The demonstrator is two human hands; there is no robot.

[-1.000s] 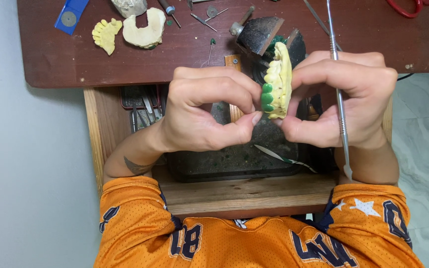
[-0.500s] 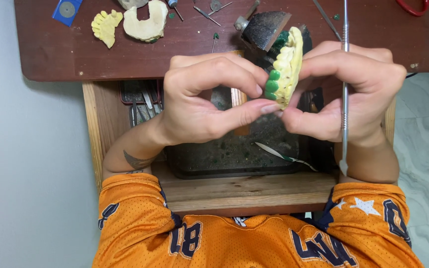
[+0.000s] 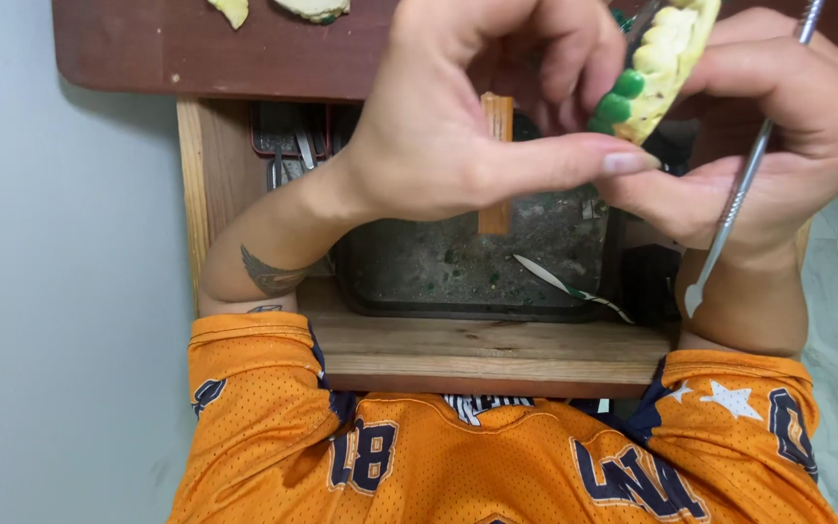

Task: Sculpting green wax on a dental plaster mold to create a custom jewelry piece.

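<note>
Up over the tray's (image 3: 380,291) far edge, both hands clench the cast (image 3: 666,58): left hand (image 3: 458,126) pinching, right hand (image 3: 788,146) also gripping a tool (image 3: 739,194).

Probably a dental workshop: plaster casts (image 3: 314,8), wooden bench (image 3: 244,49), tool drawer (image 3: 497,340).

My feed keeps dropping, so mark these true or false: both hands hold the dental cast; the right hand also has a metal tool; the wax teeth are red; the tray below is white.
1. Both the left hand and the right hand hold the yellow dental cast. True.
2. The right hand also holds a thin metal carving tool. True.
3. The wax teeth on the cast are red. False: they are green.
4. The tray in the open wooden drawer is white. False: it is dark and scattered with debris.
</note>
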